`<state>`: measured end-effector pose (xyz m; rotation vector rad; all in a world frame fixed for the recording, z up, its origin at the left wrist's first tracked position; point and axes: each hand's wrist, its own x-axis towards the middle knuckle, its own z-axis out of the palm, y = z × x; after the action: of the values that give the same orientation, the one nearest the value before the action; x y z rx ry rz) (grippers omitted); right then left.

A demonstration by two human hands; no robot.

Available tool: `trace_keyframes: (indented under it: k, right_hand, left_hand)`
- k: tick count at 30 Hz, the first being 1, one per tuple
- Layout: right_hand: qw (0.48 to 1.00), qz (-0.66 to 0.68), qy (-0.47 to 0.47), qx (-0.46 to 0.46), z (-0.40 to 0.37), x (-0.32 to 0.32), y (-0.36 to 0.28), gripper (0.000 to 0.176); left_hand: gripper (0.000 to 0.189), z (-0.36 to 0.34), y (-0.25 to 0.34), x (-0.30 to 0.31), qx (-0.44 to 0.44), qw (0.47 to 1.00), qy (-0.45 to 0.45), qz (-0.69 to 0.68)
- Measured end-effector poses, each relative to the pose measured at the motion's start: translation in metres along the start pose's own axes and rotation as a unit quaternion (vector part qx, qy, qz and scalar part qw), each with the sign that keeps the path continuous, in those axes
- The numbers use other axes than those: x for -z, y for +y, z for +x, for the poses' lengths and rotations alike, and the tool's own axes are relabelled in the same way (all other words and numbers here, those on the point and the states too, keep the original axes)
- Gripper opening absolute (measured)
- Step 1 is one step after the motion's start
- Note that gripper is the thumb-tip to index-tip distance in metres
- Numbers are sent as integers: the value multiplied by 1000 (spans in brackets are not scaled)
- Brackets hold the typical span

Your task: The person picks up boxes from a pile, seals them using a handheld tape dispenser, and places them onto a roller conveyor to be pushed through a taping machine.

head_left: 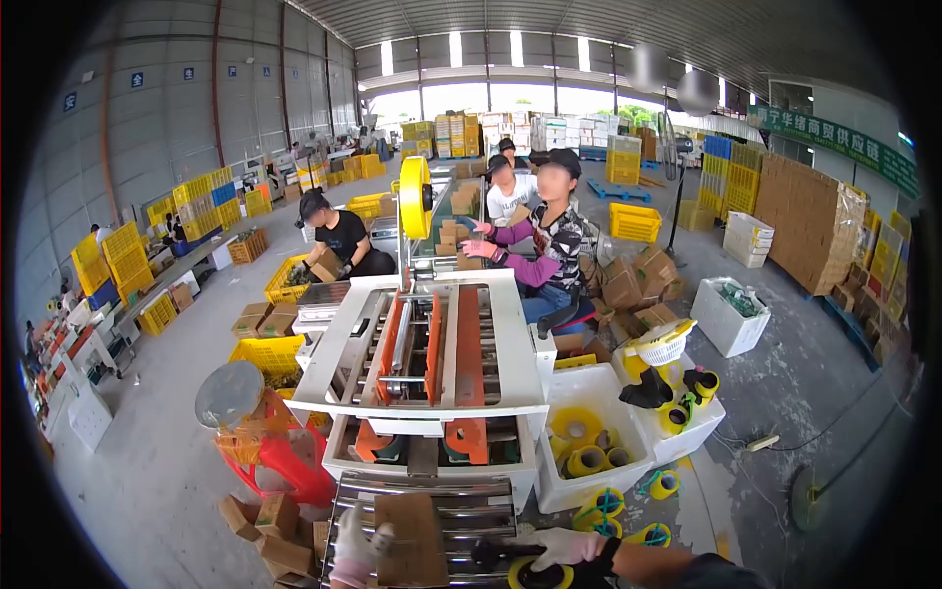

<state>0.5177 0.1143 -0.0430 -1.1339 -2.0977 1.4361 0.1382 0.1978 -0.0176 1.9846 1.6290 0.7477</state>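
A closed cardboard box [409,538] lies on the metal roller conveyor [481,506] in front of me. Along its left side is my left hand [357,542], in a white glove, fingers apart and not wrapped around anything; whether it touches the box is hard to tell. To the right of the box, my right hand [567,552], also gloved, grips a black handheld tape dispenser [496,552] with a yellow-edged tape roll. Part of the dispenser is cut off by the bottom of the view.
Ahead stands a white carton-sealing machine [520,339] with a yellow tape reel [415,198]. Co-workers handle boxes beyond it. A white bin [545,481] of tape rolls sits right. Left are a red stool [314,471] and a pile of small cartons [278,515].
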Motion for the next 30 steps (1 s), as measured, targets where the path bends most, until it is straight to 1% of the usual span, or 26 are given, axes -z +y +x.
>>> trace_keyframes:
  k: [1,2,3,4,5,6,7,8,10,11,12,13,14,15,16,17,18,20,23,24,25,26,27,29,30]
  right_hand:
    - [992,90,-25,-79,-18,4,2,81]
    - [982,118,-23,-148,-36,9,0,80]
    - [963,150,-23,-221,-54,6,-3,80]
    - [950,269,86,-133,-72,-9,-10,72]
    - [911,367,118,-149,-86,-24,-1,69]
    - [860,460,149,-163,-101,-43,16,65]
    - [802,543,181,-170,-113,-56,37,62]
    - [759,599,198,-162,-121,-75,70,58]
    - [704,627,214,-256,-132,-100,94,57]
    - [675,637,218,-302,-134,-103,86,57]
    - [703,618,231,-266,-135,-103,79,55]
    - [710,620,217,-254,-143,-100,72,55]
    - [718,621,206,-237,-147,-94,68,54]
    - [725,623,197,-217,-148,-91,67,54]
    - [722,613,211,-242,-157,-93,79,54]
    - [714,629,213,-222,-164,-96,80,53]
    - [708,642,215,-202,-170,-96,79,53]
    - [690,670,217,-168,-175,-94,95,52]
    - [609,753,240,-71,-182,-104,107,48]
    - [573,779,242,-75,-190,-94,75,42]
    - [586,757,282,-57,-191,-87,53,38]
    - [579,763,286,-31,-195,-81,50,37]
    - [570,769,290,-7,-200,-76,50,36]
    - [570,765,296,53,-211,-62,36,38]
    - [598,712,362,65,-217,-49,-8,39]
  left_hand:
    - [100,-4,27,-2,8,998,-58,29]
    - [109,-7,48,-11,41,987,-111,112]
    - [118,-15,65,-21,77,963,-169,195]
    - [119,-21,77,-28,104,939,-175,276]
    - [119,-24,81,-28,104,940,-170,276]
    - [119,-27,83,-28,103,941,-164,276]
    - [119,-24,86,-30,99,945,-151,274]
    - [117,-25,81,-33,90,950,-138,267]
    - [116,-31,75,-33,93,962,-103,236]
    - [116,-36,71,-29,97,967,-84,220]
    - [117,-48,60,-24,84,976,-43,198]
    - [118,-64,27,-21,66,990,14,123]
    - [121,-78,-4,-9,3,995,45,85]
    - [106,-109,-37,3,19,992,108,-61]
    - [93,-139,-70,16,16,963,174,-206]
    - [49,-172,-12,61,16,972,217,-93]
    - [49,-183,-15,59,18,981,190,-32]
    - [48,-216,-49,48,19,985,143,91]
    - [47,-270,-106,40,22,958,71,279]
    - [47,-285,-111,44,21,939,43,342]
    - [41,-258,-6,31,140,973,46,176]
    - [41,-242,7,9,141,980,-51,128]
    - [43,-246,25,-28,35,996,25,84]
    - [46,-240,44,-72,-41,997,-52,48]
    - [45,-242,58,-87,-60,994,-84,32]
